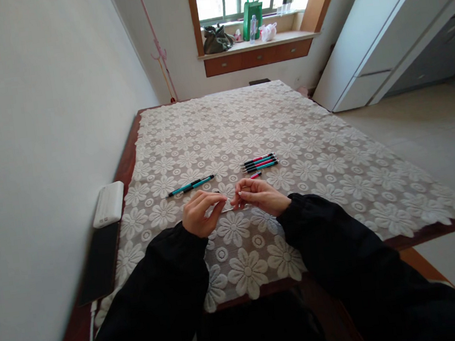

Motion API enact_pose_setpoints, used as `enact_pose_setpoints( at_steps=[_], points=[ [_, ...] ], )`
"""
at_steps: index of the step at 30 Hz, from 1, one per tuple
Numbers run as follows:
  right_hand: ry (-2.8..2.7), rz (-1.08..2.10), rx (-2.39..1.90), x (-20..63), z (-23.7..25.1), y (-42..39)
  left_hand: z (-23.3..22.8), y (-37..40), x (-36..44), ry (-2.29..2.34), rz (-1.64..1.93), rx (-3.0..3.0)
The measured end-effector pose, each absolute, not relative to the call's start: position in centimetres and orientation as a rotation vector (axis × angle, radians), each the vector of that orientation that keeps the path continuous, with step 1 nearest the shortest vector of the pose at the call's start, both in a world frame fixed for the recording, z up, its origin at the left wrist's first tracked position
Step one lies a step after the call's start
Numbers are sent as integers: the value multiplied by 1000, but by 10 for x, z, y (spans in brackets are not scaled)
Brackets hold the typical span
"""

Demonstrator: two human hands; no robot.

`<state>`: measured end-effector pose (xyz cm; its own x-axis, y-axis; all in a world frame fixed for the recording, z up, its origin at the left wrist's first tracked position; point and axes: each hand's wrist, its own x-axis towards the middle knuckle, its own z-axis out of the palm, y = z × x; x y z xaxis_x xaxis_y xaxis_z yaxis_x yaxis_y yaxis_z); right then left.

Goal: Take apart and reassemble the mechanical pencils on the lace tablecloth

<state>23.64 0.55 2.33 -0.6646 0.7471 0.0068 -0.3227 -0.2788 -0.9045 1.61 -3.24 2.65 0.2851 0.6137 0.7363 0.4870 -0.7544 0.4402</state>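
From the head camera, the left hand (200,213) and the right hand (259,195) meet over the lace-covered table (336,179), both pinching the ends of a thin pen part (229,209) held just above the cloth, with a pink pen piece (255,175) lying right behind the right hand. Two teal pens (191,186) lie side by side beyond the left hand, and a row of four pens (259,162), pink and teal, sits a little farther back. A white box (108,204) rests at the table's left edge by the wall; no writing on any of it is readable.
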Motion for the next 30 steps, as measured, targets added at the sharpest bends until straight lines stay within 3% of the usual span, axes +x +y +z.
enact_pose_setpoints(
  at_steps=[10, 21, 30],
  points=[
    [-1384, 1920, -606, 237, 23, 5, 27, -33, 16, 976, 1515, 2404],
    [-1810, 1198, -760, 231, 27, -7, 23, -31, 15, 1009, 1405, 2424],
    [-1802, 1149, -732, 232, 27, -6, 21, -31, 14, 1003, 1383, 2421]
  ],
)
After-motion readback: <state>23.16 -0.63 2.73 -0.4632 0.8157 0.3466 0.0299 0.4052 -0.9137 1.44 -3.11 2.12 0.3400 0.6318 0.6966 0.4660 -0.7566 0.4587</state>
